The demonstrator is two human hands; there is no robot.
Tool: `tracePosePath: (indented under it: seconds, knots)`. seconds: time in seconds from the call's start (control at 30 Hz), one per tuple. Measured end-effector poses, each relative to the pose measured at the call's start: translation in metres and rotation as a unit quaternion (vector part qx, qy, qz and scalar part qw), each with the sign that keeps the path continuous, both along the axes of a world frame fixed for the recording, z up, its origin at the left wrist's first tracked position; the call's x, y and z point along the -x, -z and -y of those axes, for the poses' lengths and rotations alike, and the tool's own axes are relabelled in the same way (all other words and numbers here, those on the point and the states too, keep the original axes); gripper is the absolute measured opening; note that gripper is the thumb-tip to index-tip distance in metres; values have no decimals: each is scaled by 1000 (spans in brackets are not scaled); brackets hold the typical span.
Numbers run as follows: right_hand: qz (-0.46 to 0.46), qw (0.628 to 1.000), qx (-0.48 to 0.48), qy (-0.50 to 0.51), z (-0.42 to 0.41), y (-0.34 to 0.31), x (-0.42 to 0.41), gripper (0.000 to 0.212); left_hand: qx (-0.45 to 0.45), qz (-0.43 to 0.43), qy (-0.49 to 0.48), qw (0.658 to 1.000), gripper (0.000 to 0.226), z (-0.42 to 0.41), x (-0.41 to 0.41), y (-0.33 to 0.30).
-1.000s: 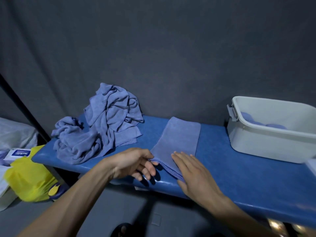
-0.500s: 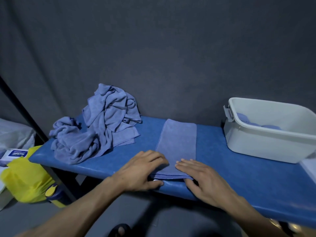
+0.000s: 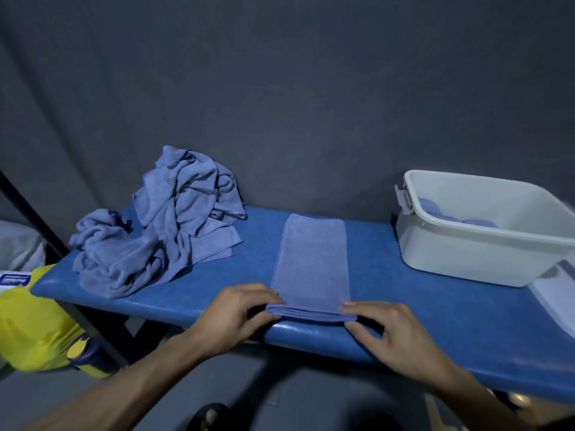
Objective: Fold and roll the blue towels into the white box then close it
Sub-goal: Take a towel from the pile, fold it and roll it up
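Observation:
A blue towel (image 3: pixel 312 259) folded into a long narrow strip lies on the blue bench (image 3: pixel 435 309), one end at the front edge. My left hand (image 3: pixel 236 315) pinches the left corner of that near end. My right hand (image 3: pixel 389 329) pinches the right corner. A heap of crumpled blue towels (image 3: pixel 161 225) sits at the bench's left end. The white box (image 3: pixel 485 231) stands open at the right end, with rolled blue towels (image 3: pixel 454 214) inside.
A dark curtain hangs right behind the bench. A flat pale lid (image 3: pixel 557 290) lies by the box at the right edge. Left of the bench are a yellow bag (image 3: pixel 31 331), a white carton (image 3: pixel 14 279) and a black pole (image 3: pixel 46 237).
The towel strip has been straightened to lie square to the bench edge. Both hands went from lying flat on its near end to pinching its two corners.

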State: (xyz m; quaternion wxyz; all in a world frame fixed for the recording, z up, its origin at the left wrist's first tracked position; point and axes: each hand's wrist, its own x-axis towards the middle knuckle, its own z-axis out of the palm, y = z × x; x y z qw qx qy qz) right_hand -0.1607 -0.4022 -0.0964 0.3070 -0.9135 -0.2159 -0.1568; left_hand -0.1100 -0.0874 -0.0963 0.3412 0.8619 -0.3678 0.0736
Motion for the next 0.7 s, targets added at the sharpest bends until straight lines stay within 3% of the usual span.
tracePosePath:
  seconds: [0.13,0.3,0.43,0.7]
  knots:
    - [-85,993,-66,53,-10,-11,-7,9,49,-85,-80,992,22,10,-2,-6]
    - [-158,974,-102,129,-20,-13,-30,32,54,-158,-149,975,49,19,-19,-4]
    - [-192,963,-79,174,-24,-14,-43,41,20,-172,-199,965,48,26,-30,-3]
    - [-212,949,-7,233,-32,-14,-59,35,-60,-143,-238,959,41,36,-38,-9]
